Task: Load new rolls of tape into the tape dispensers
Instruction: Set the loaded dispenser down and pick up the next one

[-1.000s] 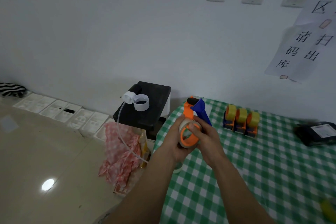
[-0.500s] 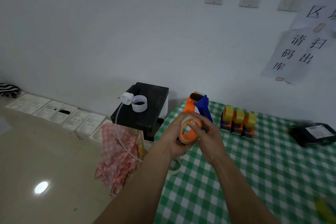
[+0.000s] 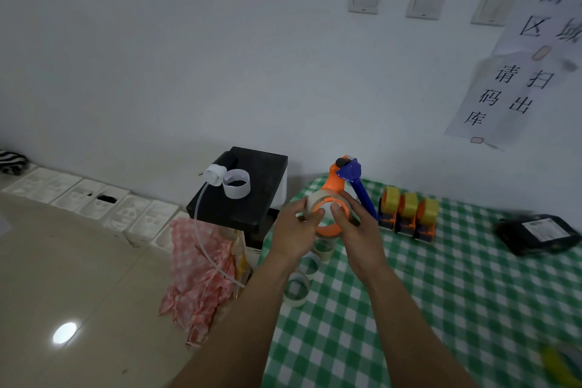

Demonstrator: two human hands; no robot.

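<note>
I hold an orange and blue tape dispenser (image 3: pixel 341 181) up over the table's left edge. A clear tape roll (image 3: pixel 318 201) sits partly on its orange hub (image 3: pixel 329 225). My left hand (image 3: pixel 294 230) grips the roll's left side, thumb on its rim. My right hand (image 3: pixel 354 225) holds the hub and roll from the right, thumb inside the ring. Below my hands, loose clear tape rolls (image 3: pixel 296 290) lie on the green checked tablecloth (image 3: pixel 441 293). Three loaded dispensers (image 3: pixel 407 217) with yellowish rolls stand in a row behind.
A black box (image 3: pixel 248 198) with a white ring and tube stands left of the table, over a pink checked cloth (image 3: pixel 195 277). A black packet (image 3: pixel 538 233) lies at the table's right. White trays line the wall on the floor.
The dispenser has tilted so the hub faces more upward, and the tape roll has shifted higher on it. More loose rolls show beneath my hands.
</note>
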